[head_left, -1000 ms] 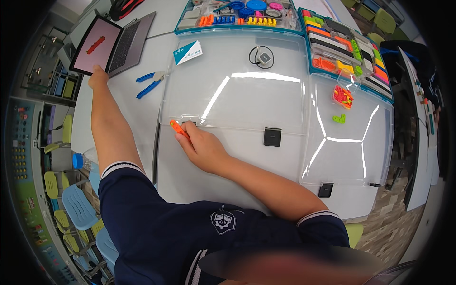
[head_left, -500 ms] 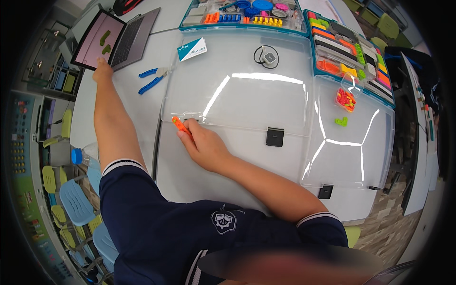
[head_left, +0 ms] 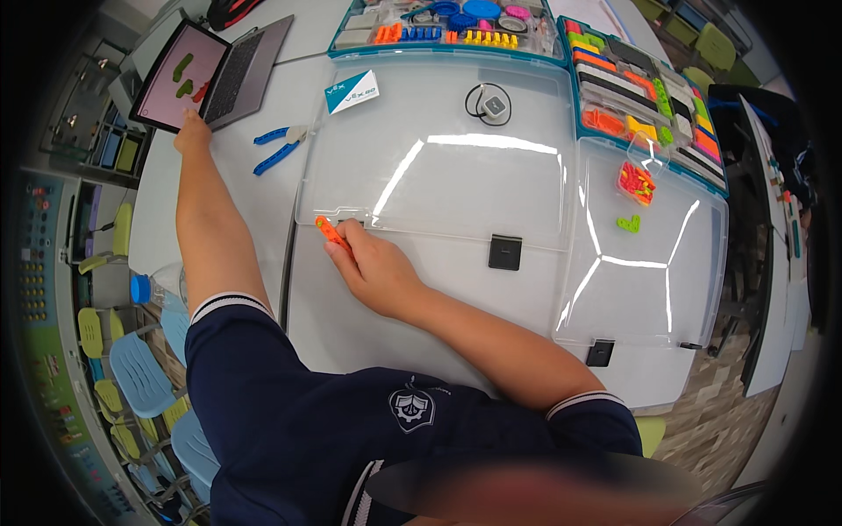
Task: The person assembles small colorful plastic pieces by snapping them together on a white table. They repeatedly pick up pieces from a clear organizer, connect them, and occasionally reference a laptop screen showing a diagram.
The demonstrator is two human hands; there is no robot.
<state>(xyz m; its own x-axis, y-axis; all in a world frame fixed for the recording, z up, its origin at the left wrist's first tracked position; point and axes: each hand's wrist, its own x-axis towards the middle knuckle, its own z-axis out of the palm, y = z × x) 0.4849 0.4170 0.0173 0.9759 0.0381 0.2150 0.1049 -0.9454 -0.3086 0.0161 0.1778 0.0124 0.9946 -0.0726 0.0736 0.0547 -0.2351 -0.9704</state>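
Observation:
My left hand (head_left: 192,133) reaches up to the lower edge of the laptop (head_left: 232,83) screen, one finger stretched out against it and nothing held. Green shapes and a red one show on that screen. In my right hand (head_left: 379,267) is an orange plastic building beam (head_left: 332,235), gripped between thumb and fingers above the near left corner of a clear plastic lid (head_left: 474,188). A small green spot shows near the beam's far end; its near end is hidden by the fingers. Between the laptop and the lid lie blue-handled pliers (head_left: 276,151).
Two trays of building parts, one at the back (head_left: 517,37) and one at the right (head_left: 645,96), join clear lids. On the lids rest a white card (head_left: 353,91), a cabled grey block (head_left: 495,107), a cup of red pieces (head_left: 636,184) and a green connector (head_left: 629,224). A bottle (head_left: 162,287) stands left.
The picture on the laptop screen has changed: the green shapes have shifted and a red shape now shows. Both hands stay nearly where they were, the right one still holding the orange beam.

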